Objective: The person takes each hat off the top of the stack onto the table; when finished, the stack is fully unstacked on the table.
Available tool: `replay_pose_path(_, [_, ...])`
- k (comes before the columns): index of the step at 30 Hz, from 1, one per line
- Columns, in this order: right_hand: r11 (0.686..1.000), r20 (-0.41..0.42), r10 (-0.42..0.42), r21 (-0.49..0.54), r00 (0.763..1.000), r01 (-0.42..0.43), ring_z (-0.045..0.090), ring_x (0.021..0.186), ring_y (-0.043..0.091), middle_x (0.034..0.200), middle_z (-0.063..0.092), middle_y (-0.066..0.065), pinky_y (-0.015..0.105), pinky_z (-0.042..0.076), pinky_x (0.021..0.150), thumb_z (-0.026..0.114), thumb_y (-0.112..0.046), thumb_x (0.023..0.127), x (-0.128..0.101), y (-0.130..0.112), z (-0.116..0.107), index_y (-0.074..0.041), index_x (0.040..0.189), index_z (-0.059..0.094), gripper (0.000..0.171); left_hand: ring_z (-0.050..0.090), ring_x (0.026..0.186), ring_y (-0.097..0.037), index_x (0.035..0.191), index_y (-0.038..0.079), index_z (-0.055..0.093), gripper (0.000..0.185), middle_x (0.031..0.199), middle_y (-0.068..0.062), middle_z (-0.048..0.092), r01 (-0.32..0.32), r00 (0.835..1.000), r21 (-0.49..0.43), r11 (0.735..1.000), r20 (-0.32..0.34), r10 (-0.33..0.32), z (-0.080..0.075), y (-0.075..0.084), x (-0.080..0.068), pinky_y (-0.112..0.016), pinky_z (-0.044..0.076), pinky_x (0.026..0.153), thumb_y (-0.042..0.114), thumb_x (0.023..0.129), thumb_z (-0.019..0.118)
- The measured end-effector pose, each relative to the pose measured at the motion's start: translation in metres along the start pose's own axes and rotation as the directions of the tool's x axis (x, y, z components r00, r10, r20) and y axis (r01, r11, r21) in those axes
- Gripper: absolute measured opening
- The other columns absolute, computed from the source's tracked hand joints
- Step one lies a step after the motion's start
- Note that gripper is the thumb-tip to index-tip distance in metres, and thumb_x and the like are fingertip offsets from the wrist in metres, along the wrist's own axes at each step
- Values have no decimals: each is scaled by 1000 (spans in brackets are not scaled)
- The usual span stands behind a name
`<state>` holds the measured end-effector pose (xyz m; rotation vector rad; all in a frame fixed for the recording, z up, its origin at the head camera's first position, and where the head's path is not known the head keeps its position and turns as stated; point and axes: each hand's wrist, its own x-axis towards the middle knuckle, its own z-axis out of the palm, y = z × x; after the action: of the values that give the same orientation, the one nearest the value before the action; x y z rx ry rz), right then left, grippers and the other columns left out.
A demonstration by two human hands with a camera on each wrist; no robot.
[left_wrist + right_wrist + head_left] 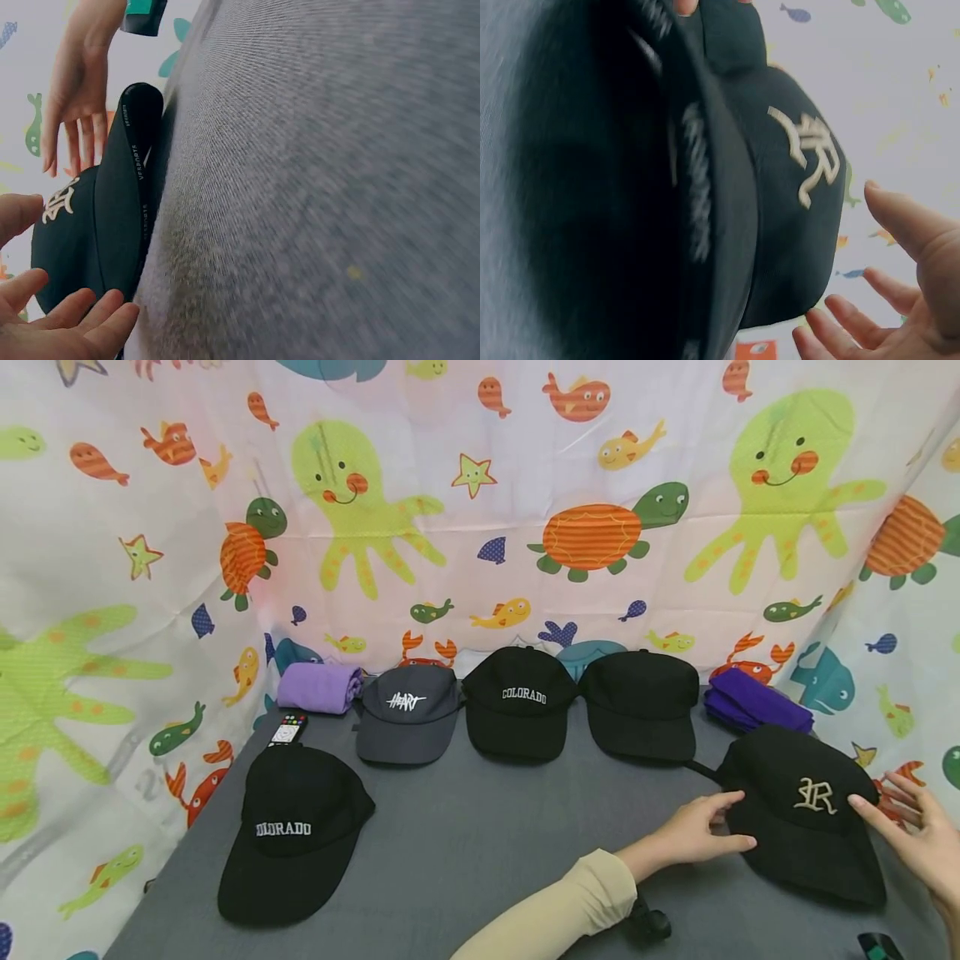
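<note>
At the right end of the grey counter [465, 852], seen from the head: black cap with cream monogram [806, 814], sitting crown-up, brim toward the viewer, just in front of a folded purple cloth [753, 700]. Left hand [693, 837] with straight fingers laid against the cap's left side, touching, not gripping; right hand [918, 831] spread and relaxed at the cap's right edge, fingertips at or nearly on the crown, nothing held. Farther back, a row of a grey cap [407, 714], a black COLORADO cap [519, 703] and a plain black cap [642, 703]; another COLORADO cap [294, 833] near the left front, with a remote [288, 730] and a lilac roll [318, 687] behind it. From the left wrist: same monogram cap [97, 225] lying on the counter [322, 187], left hand [56, 322] loose beside the brim, right hand [75, 97] hovering flat beyond the crown. From the right wrist: cap [780, 187] filling the frame, right hand [900, 300] spread, a small gap showing between fingers and fabric. Probably light and soft in the crown, easily dented; brim stiffer and the surer place to pinch, or both sides of the crown cupped gently. Fabric unlikely to slip.
</note>
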<state>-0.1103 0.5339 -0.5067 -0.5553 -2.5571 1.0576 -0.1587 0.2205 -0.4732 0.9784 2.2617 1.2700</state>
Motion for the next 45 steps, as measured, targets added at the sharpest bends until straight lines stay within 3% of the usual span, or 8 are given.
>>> replay_pose_path(3, [998, -45, -52, 17, 998, 53, 24, 135, 29, 148, 22, 20, 27, 32, 103, 57, -32, 91, -14, -34, 0, -23, 150, 12, 74, 54, 110, -1, 142, 28, 38, 58, 131, 8, 48, -33, 999, 1, 999, 0, 33, -4, -1, -4, -5, 41, 77, 30, 89, 62])
replay_pose_path(6, [991, -67, -116, 59, 991, 120, 24, 137, 19, 148, 23, 23, 38, 19, 113, 57, -25, 92, -26, -70, -1, -15, 149, 17, 70, 53, 112, -1, 142, 29, 38, 58, 131, 8, 48, -54, 999, 15, 998, 4, 54, -9, -2, -9, -6, 42, 77, 31, 89, 62])
replay_pose_path(16, [950, -142, -300, 45, 944, 308, 30, 103, -16, 128, 42, -14, 0, 25, 75, 67, -21, 85, -26, -105, 21, -22, 141, 39, 62, 50, 116, -2, 142, 30, 36, 57, 135, 13, 45, -98, 995, 44, 994, 21, 97, -30, -13, -26, -11, 42, 83, 34, 90, 60])
replay_pose_path(19, [937, -119, -337, 57, 934, 345, 30, 102, -17, 124, 38, -20, -2, 26, 75, 70, -19, 83, -30, -120, 29, -17, 139, 43, 62, 50, 117, -2, 141, 28, 36, 57, 135, 11, 46, -128, 992, 60, 990, 0, 128, -38, -18, -31, -11, 42, 85, 33, 90, 60])
replay_pose_path(24, [912, -63, -405, 47, 912, 408, 30, 101, -18, 124, 43, -1, -4, 26, 76, 72, -18, 81, -34, -142, 46, -11, 136, 45, 62, 49, 118, -2, 142, 24, 37, 57, 134, 8, 47, -150, 987, 101, 984, -42, 155, -51, -28, -39, -13, 43, 86, 34, 91, 59])
replay_pose_path(32, [834, -44, -545, 81, 838, 546, 36, 105, -14, 123, 44, -11, -5, 31, 77, 78, -16, 75, -4, -106, 99, -24, 135, 48, 68, 49, 120, -7, 142, 23, 36, 55, 137, 8, 44, -144, 982, 82, 986, -112, 152, -73, -45, -55, -23, 45, 91, 35, 92, 57])
replay_pose_path(38, [814, 21, -573, 123, 819, 567, 44, 104, 3, 120, 47, 12, -3, 34, 77, 76, -11, 76, -27, -156, 107, -9, 133, 49, 63, 51, 118, -14, 142, 24, 35, 55, 137, 3, 44, -166, 973, 79, 983, -150, 177, -90, -50, -66, -25, 44, 94, 33, 93, 57])
replay_pose_path(45, [807, 53, -582, 163, 811, 568, 44, 102, 4, 121, 48, 13, 1, 38, 77, 74, -8, 78, -34, -187, 124, -4, 131, 47, 59, 48, 120, -12, 142, 24, 35, 56, 137, 3, 42, -140, 966, 145, 980, -198, 167, -110, -57, -77, -23, 42, 95, 33, 92, 57])
